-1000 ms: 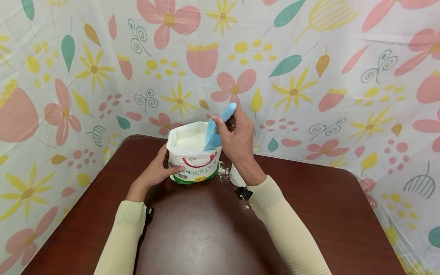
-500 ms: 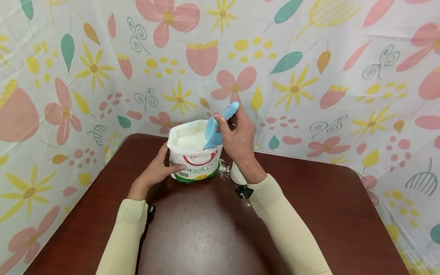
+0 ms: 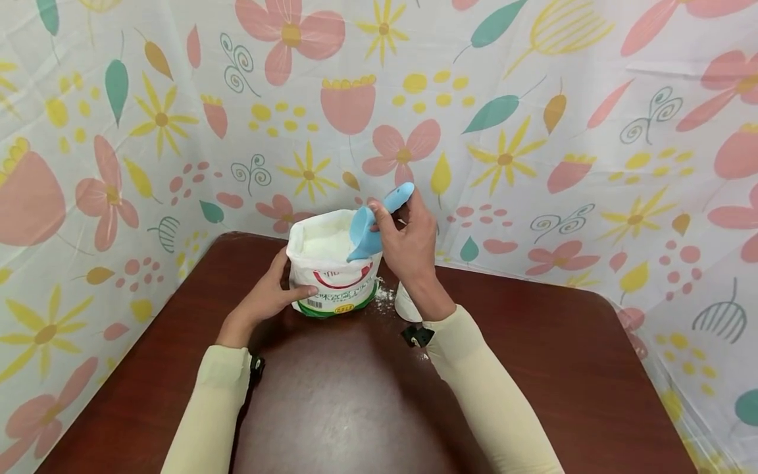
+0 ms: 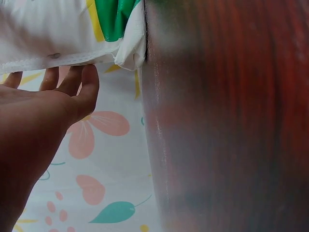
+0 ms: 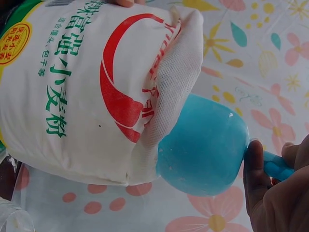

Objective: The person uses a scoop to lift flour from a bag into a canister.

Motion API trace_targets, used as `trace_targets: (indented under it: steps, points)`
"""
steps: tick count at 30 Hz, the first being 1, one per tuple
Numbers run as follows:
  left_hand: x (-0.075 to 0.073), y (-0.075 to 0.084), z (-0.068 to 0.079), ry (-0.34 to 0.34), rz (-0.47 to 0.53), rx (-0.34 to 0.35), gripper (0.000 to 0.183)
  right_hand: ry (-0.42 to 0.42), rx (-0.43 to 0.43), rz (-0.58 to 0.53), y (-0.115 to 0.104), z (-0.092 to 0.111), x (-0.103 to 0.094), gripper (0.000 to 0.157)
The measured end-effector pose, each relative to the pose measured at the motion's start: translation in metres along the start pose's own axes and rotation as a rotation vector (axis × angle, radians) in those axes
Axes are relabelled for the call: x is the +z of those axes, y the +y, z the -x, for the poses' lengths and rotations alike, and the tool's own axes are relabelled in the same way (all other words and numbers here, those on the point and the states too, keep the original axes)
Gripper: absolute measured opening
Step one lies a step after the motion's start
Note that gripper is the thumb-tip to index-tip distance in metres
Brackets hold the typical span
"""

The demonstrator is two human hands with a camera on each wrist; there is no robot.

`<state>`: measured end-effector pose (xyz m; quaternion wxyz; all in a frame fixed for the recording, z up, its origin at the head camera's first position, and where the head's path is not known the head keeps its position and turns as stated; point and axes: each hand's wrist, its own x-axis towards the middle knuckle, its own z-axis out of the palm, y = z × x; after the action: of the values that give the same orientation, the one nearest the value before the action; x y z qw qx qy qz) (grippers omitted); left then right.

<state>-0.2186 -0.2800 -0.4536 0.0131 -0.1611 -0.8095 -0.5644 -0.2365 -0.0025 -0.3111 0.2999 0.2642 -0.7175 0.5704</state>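
— Right hand (image 3: pixel 408 240), centre of head frame: state?

— Fingers closed in a pinch on the light-blue scoop (image 3: pixel 366 234), handle up and to the right, lip down and to the left. Bowl sits at the near right of the bag's mouth. Load inside the bowl: cannot tell.

— Left hand (image 3: pixel 269 289)?

— Left of centre. Thumb across the front of the wheat-flour bag (image 3: pixel 331 280), fingers round its left side. Grip looks like a steadying one. Bag upright on the brown table (image 3: pixel 533 336), mouth open, white flour (image 3: pixel 322 247) visible within.

— Step in hand?

— Judged as scooping, with the scoop at the rim. In the right wrist frame, the bag's edge hides part of the bowl, so depth in the flour is uncertain.

— Anything nearby?

— Spilled powder (image 3: pixel 386 299) right of the bag; just beside it, a pale container (image 3: pixel 405 306), largely hidden behind the right wrist. Possible receiver; unconfirmed.

— Next move calls for?

— My reading: bowl levelled before it clears the rim, left hand holding the bag steady, then a slow carry, since tilt would add to the spill
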Motion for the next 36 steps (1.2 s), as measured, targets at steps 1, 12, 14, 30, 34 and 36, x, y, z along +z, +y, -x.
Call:
trace_targets:
  steps: [1, 12, 14, 30, 34, 36]
  points:
    - [0.000, 0.000, 0.000, 0.000, 0.001, 0.006, 0.108, 0.001, 0.003, -0.003, 0.001, 0.001, 0.000, 0.026]
    - [-0.002, 0.006, -0.007, 0.002, 0.016, 0.030, 0.115, 0.014, 0.015, -0.040, 0.001, -0.005, 0.001, 0.025]
    - [-0.002, 0.006, -0.007, 0.004, 0.020, 0.029, 0.115, 0.014, 0.022, -0.057, 0.001, -0.004, 0.001, 0.025]
    - [-0.002, 0.001, 0.004, 0.004, -0.013, -0.051, 0.110, 0.000, 0.096, -0.095, 0.009, 0.005, 0.002, 0.023]
    - [-0.001, 0.002, 0.002, -0.003, 0.007, -0.005, 0.110, 0.004, 0.103, -0.093, 0.009, 0.005, 0.002, 0.026]
    - [0.000, 0.003, 0.001, -0.006, 0.019, 0.016, 0.110, 0.000, 0.115, -0.103, 0.009, 0.005, 0.001, 0.026]
